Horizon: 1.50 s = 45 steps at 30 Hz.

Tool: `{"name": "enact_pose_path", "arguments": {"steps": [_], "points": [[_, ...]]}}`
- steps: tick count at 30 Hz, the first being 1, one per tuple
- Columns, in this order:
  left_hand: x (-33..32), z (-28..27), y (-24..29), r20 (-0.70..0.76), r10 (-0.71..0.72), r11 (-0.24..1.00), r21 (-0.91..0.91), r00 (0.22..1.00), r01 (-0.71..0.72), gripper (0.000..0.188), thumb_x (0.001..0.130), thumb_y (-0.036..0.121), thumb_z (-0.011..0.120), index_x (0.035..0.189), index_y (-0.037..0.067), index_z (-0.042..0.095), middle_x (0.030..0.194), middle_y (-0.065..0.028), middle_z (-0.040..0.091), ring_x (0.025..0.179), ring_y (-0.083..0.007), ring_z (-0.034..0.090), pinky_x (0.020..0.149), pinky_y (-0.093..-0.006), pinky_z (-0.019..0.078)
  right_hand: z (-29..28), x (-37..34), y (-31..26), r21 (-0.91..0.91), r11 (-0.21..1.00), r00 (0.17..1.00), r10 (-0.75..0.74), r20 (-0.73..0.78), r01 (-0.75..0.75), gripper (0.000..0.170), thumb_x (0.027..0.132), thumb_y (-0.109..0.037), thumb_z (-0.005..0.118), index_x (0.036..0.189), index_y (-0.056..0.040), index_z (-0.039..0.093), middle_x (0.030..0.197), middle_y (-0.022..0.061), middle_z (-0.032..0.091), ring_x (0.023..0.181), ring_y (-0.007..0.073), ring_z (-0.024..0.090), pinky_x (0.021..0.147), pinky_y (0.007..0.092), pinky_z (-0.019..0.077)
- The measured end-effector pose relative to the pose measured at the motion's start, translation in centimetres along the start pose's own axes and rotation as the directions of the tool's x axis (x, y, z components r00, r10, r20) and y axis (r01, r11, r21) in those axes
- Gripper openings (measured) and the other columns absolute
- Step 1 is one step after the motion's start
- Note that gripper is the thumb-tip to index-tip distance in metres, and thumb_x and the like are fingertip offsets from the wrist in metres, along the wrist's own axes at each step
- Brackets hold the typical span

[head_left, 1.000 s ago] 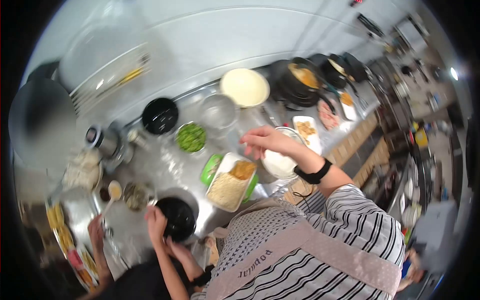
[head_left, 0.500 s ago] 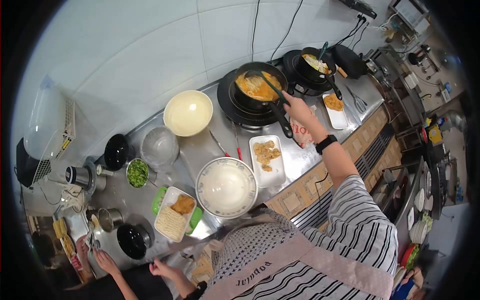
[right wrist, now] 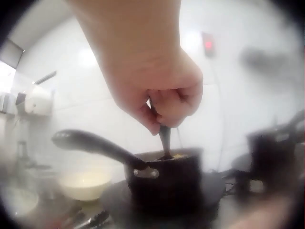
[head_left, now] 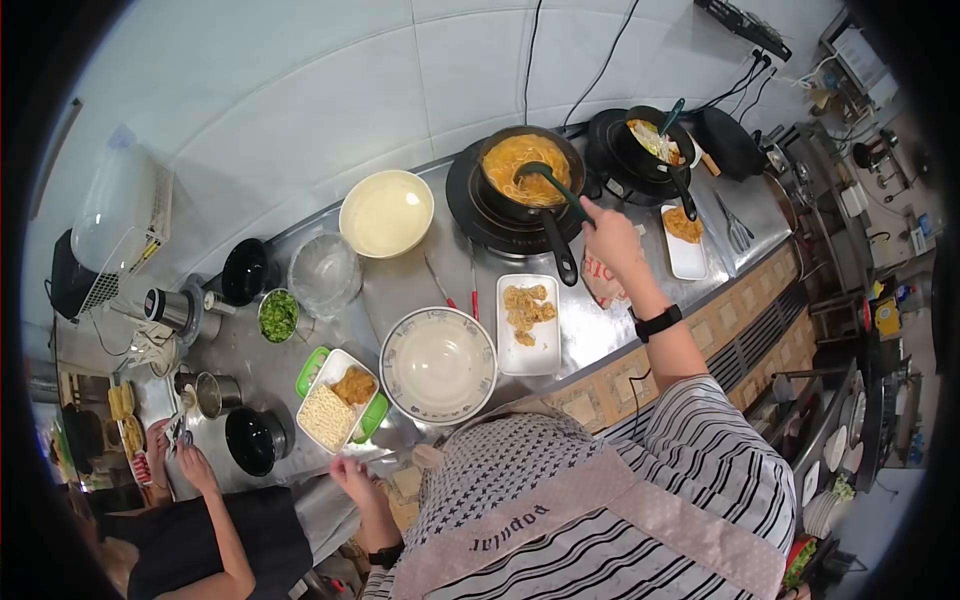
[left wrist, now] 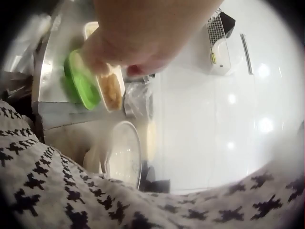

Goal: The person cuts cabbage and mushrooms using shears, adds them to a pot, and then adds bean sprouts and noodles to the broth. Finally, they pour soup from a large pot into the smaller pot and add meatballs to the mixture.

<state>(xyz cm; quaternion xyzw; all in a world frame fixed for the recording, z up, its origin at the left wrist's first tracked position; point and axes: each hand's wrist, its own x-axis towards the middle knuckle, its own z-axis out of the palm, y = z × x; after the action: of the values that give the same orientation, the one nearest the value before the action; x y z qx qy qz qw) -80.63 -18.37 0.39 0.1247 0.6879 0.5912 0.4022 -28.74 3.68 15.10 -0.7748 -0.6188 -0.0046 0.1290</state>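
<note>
My right hand [head_left: 612, 243] grips the handle of a dark green ladle [head_left: 564, 193]. The ladle's head dips into orange soup with noodles [head_left: 505, 160] in a black pot [right wrist: 164, 183]. This pot sits on a black round burner, its long handle [head_left: 560, 248] pointing toward me, just left of the hand. In the right wrist view the fingers curl round the ladle above the pot's rim. Down by my waist, my left hand [head_left: 357, 482] hangs with loosely bent fingers and holds nothing. Nearest it is a white tray [head_left: 322, 438] with a dry noodle block and a brown fried piece.
A large white bowl [head_left: 440, 365], a cream bowl [head_left: 388, 215] and a white tray of brown pieces [head_left: 528, 360] stand near the pot. A second black pot [head_left: 645, 160] is to the right. At left, another person's hand [head_left: 197, 468] works near a black bowl [head_left: 255, 440].
My right hand went from over the white bowl to the ladle in the pot. Since half a second ago, the ladle's head has moved right and down in the soup.
</note>
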Motion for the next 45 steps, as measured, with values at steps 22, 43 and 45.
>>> {"name": "enact_pose_path", "arguments": {"steps": [22, 43, 45], "points": [[1.5, 16.5, 2.2, 0.636, -0.525, 0.851, 0.386, 0.566, 0.355, 0.061, 0.089, 0.020, 0.052, 0.138, 0.006, 0.019, 0.123, -0.0131, 0.049, 0.093, -0.0286, 0.061, 0.077, -0.0333, 0.0525, 2.4, 2.9, -1.7, 0.151, 0.981, 0.976, 0.147, -0.159, -0.123, 0.040, 0.079, -0.023, 0.059, 0.118, -0.0185, 0.057, 0.083, 0.0236, 0.060, 0.080, 0.0384, 0.059, 0.070, 0.0426, 0.0478], [3.1, -0.2, 2.9, 0.348, -0.196, 0.979, 0.120, 0.917, 0.163, 0.026, 0.087, 0.031, 0.056, 0.101, 0.010, 0.054, 0.080, 0.0031, 0.053, 0.061, -0.0062, 0.051, 0.054, -0.0204, 0.0406, 5.0, 3.4, 3.8, 0.027, 0.977, 0.975, -0.210, -0.071, 0.212, 0.044, 0.077, -0.017, 0.060, 0.120, -0.0077, 0.055, 0.108, 0.0236, 0.058, 0.093, 0.0333, 0.059, 0.079, 0.0366, 0.0450], [3.2, -1.3, 2.5, 0.325, -0.160, 0.987, 0.078, 0.932, 0.142, 0.028, 0.086, 0.031, 0.058, 0.102, 0.008, 0.053, 0.079, 0.0021, 0.053, 0.059, -0.0064, 0.050, 0.052, -0.0203, 0.0397, 0.5, 0.1, 0.7, -0.016, 0.969, 0.963, -0.246, -0.106, 0.246, 0.041, 0.074, -0.025, 0.065, 0.113, -0.0103, 0.062, 0.093, 0.0234, 0.062, 0.078, 0.0349, 0.062, 0.068, 0.0404, 0.0476]]}}
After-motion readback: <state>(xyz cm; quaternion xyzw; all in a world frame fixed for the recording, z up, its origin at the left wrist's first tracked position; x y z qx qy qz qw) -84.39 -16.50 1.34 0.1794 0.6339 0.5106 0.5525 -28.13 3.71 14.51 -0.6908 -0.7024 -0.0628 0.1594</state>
